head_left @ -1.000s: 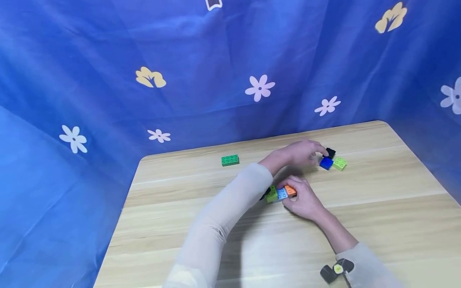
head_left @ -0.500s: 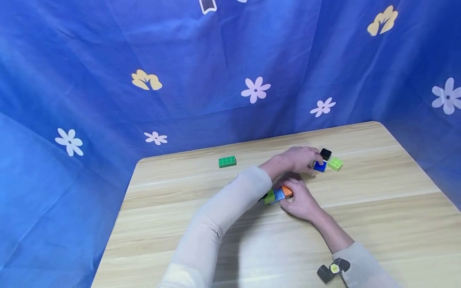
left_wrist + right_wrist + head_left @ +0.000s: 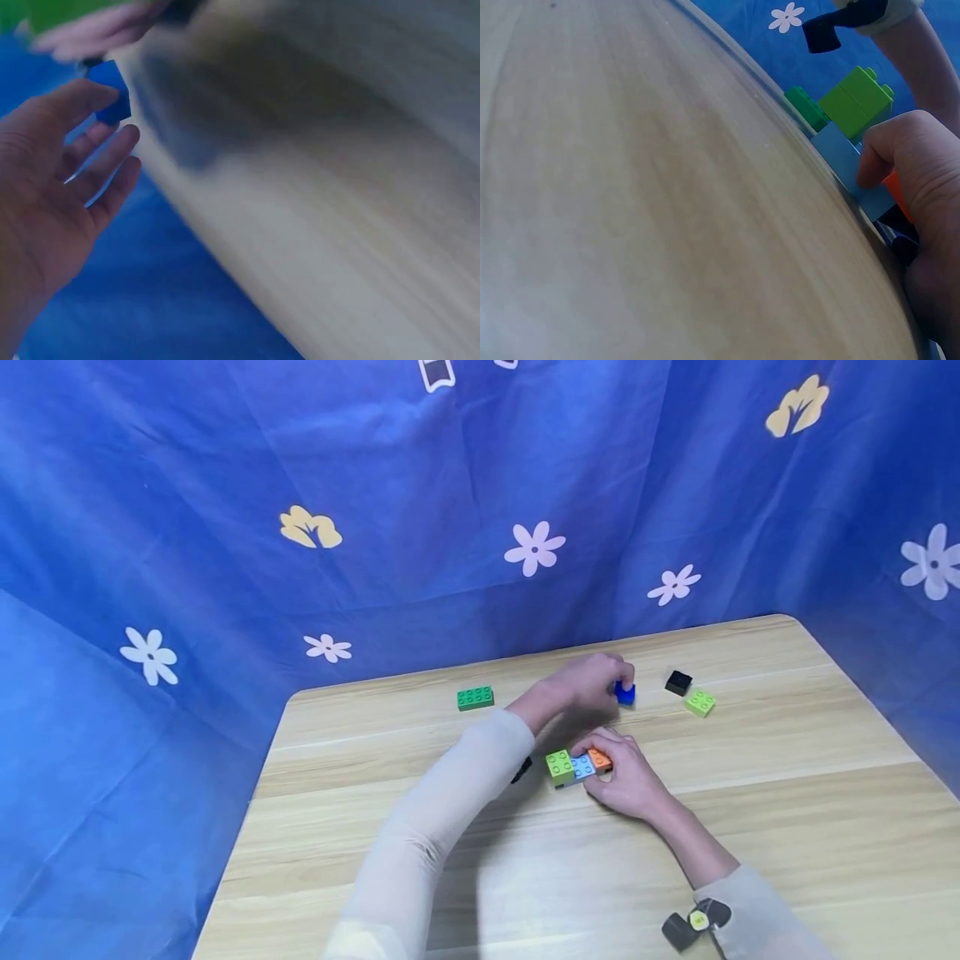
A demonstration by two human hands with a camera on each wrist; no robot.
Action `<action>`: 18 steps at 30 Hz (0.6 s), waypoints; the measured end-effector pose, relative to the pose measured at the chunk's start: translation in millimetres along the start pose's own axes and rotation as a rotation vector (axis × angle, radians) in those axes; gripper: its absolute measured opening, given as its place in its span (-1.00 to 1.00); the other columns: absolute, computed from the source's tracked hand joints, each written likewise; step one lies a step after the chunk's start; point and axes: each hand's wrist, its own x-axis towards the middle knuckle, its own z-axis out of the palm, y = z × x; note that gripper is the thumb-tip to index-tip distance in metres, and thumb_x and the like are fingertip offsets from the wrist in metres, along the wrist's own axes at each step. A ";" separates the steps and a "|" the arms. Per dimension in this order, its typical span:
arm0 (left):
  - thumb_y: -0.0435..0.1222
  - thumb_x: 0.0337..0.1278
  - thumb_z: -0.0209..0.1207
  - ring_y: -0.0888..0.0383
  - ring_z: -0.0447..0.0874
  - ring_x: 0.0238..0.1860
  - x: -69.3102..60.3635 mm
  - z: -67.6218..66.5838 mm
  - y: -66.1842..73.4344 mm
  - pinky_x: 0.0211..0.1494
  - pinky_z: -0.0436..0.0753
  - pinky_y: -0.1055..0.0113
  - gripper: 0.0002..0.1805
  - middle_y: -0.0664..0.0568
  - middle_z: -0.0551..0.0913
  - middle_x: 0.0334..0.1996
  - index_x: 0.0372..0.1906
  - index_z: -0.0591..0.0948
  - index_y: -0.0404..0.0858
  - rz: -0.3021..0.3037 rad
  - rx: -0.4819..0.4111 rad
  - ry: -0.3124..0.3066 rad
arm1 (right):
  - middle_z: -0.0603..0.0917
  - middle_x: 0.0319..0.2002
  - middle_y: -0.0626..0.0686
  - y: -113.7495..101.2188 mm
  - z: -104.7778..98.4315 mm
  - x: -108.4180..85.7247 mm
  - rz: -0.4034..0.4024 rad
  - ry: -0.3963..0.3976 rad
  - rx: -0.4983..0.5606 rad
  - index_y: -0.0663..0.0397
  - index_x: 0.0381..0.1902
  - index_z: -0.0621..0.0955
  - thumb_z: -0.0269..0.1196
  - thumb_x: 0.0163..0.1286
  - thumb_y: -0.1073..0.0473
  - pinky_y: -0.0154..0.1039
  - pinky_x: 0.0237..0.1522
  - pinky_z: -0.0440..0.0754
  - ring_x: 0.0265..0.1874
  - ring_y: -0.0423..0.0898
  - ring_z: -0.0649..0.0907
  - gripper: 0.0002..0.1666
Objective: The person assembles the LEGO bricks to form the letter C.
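A dark blue brick is pinched between thumb and fingers of the left hand, over the back middle of the table; the left wrist view shows the blue brick at the fingertips of the left hand. The right hand grips a joined row of bricks: light blue, orange and, raised at its left end, lime green. In the right wrist view the right hand holds the light blue brick beside the lime bricks.
On the wooden table, a black brick and a lime brick lie to the right of the left hand. A green brick lies at the back left. Blue cloth hangs behind the table.
My left hand has taken hold of the dark blue brick and moved left with it, away from the black and lime bricks. The right hand keeps its grip on the joined bricks.
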 end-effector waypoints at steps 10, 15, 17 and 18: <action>-0.41 0.24 0.35 0.08 0.73 0.08 -70.2 -34.1 -19.8 -0.03 0.74 0.36 -0.73 -0.03 0.59 -0.03 0.01 0.63 -0.25 0.004 -0.317 0.247 | 0.72 0.03 -0.12 -2.4 0.9 0.4 0.048 0.003 -0.008 -0.06 0.01 0.72 0.45 0.01 0.40 0.09 0.27 0.39 0.14 0.02 0.65 -0.46; -0.46 0.26 0.33 0.07 0.73 0.09 -111.8 -26.6 -14.7 0.05 0.77 0.35 -0.74 -0.03 0.67 0.05 0.02 0.63 -0.27 0.007 -0.426 0.294 | 0.72 0.04 -0.07 -0.9 2.0 0.0 0.047 0.019 -0.016 -0.04 0.03 0.72 0.45 0.02 0.40 0.14 0.30 0.39 0.16 0.05 0.64 -0.45; -0.47 0.25 0.33 0.07 0.74 0.09 -126.4 -21.3 -12.4 0.08 0.76 0.35 -0.75 -0.04 0.71 0.07 -0.02 0.63 -0.25 0.004 -0.461 0.311 | 0.72 0.05 -0.07 -0.8 2.0 0.2 0.053 0.019 -0.015 -0.05 0.03 0.72 0.45 0.03 0.40 0.16 0.30 0.40 0.16 0.05 0.63 -0.45; -0.47 0.24 0.33 0.08 0.75 0.09 -133.0 -18.5 -11.1 0.09 0.76 0.36 -0.76 -0.03 0.73 0.07 -0.03 0.63 -0.24 0.001 -0.474 0.317 | 0.71 0.05 -0.07 -1.3 1.7 0.4 0.059 0.017 -0.014 -0.06 0.03 0.72 0.45 0.03 0.40 0.17 0.30 0.41 0.15 0.05 0.63 -0.45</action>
